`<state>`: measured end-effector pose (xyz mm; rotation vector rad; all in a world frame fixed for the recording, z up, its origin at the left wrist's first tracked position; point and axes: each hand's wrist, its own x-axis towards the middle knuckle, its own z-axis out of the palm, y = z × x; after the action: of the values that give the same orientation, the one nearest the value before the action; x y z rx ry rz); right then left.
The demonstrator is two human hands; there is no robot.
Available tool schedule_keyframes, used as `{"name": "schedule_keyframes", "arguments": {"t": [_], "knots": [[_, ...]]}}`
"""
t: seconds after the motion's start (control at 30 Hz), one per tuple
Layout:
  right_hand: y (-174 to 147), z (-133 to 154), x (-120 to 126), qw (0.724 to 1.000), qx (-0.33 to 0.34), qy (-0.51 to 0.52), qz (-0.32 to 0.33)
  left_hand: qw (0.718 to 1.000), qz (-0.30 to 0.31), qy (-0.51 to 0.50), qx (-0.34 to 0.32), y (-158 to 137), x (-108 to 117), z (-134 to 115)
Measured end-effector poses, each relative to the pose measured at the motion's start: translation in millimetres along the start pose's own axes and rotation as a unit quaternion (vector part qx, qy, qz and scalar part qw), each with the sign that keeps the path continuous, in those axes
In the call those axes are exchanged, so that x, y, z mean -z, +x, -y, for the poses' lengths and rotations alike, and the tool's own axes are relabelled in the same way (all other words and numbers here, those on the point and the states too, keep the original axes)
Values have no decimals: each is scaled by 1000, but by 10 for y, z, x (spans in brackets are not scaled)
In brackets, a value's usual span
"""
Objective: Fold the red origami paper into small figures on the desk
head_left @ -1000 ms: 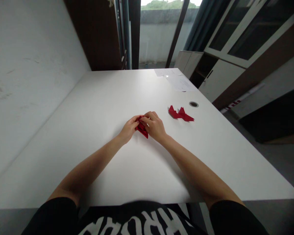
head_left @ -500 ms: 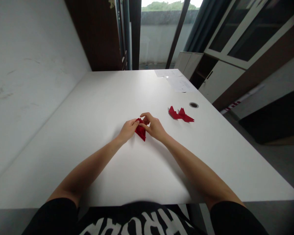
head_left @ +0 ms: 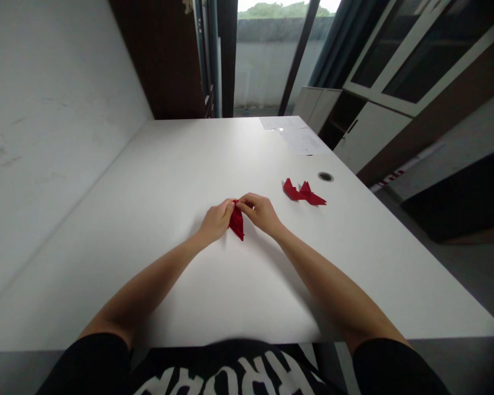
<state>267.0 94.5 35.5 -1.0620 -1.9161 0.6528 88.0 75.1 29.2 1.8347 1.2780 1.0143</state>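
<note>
Between my two hands is a piece of folded red paper [head_left: 237, 224], its pointed end hanging toward me. My left hand [head_left: 217, 220] grips its left side, thumb on top. The fingers of my right hand [head_left: 260, 212] pinch the upper right edge, close to the left thumb. The top of the paper is mostly covered by fingers. Off to the right, two red folded paper shapes [head_left: 304, 193] with raised points lie on the white table, touching or overlapping each other.
The white table [head_left: 181, 164] stretches away from me, with a wall [head_left: 57, 109] along its left. Sheets of printed paper [head_left: 302, 140] lie at the far right corner. A round cable hole [head_left: 325, 176] sits near the right edge. Cabinets [head_left: 370, 137] stand beyond it.
My right fingers have closed from a looser, raised pose into a pinch at the top of the paper. The folded paper now looks narrower and has turned slightly.
</note>
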Motion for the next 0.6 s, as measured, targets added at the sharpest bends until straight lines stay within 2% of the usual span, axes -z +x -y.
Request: {"name": "schedule_keyframes", "arguments": {"t": [0.07,0.2,0.4,0.6], "knots": [[-5,1,-4,1000,6,-14,3,1000,1,17,-7,-3,1,-11],[-12,-16,-15,1000,-2,-11,2,1000,-5,-29,-4,3,2,6],[2,-28,5,993,-57,12,-105,981,-8,-181,73,55,-69,89],[-24,3,-38,990,-57,15,-126,957,-19,-270,102,70,-133,79]]}}
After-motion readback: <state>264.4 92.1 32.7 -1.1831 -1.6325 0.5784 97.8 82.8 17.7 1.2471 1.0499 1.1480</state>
